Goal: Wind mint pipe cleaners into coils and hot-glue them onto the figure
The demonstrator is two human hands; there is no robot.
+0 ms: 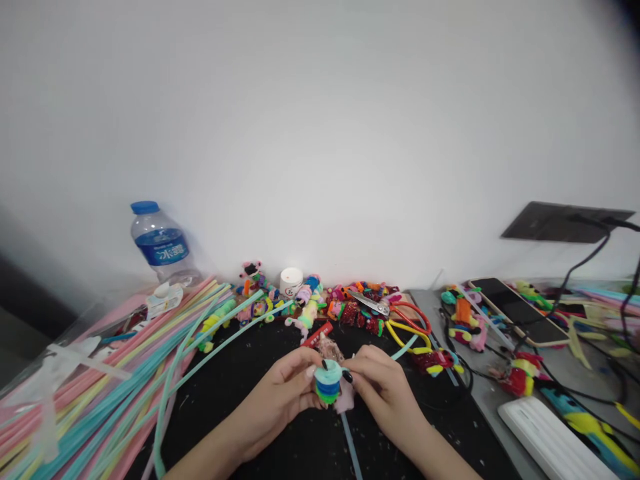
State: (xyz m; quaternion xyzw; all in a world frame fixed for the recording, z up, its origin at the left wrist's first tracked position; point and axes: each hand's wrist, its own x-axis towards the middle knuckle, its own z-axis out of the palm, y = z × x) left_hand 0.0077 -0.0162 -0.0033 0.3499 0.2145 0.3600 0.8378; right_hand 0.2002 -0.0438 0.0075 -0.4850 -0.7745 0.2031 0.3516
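A small coiled pipe-cleaner figure [328, 387], mint on top with blue and green bands below, sits between my two hands over the black mat. My left hand [293, 387] grips it from the left, thumb and fingers closed round its side. On the right, my right hand [377, 383] pinches the mint pipe cleaner at the figure's upper edge. A mint strand [405, 347] shows beyond my right hand. Small dark spots appear at both sides of the mint top; I cannot tell what they are. Just behind the figure lie a red tube-like item [319, 335] and something pinkish.
Bundled pastel pipe cleaners [100, 393] cover the left side. A water bottle [163, 243] stands by the wall. Scissors [390, 312] and several finished figures [310, 303] line the back. A phone [520, 311], cables and a white power bank [553, 440] lie right.
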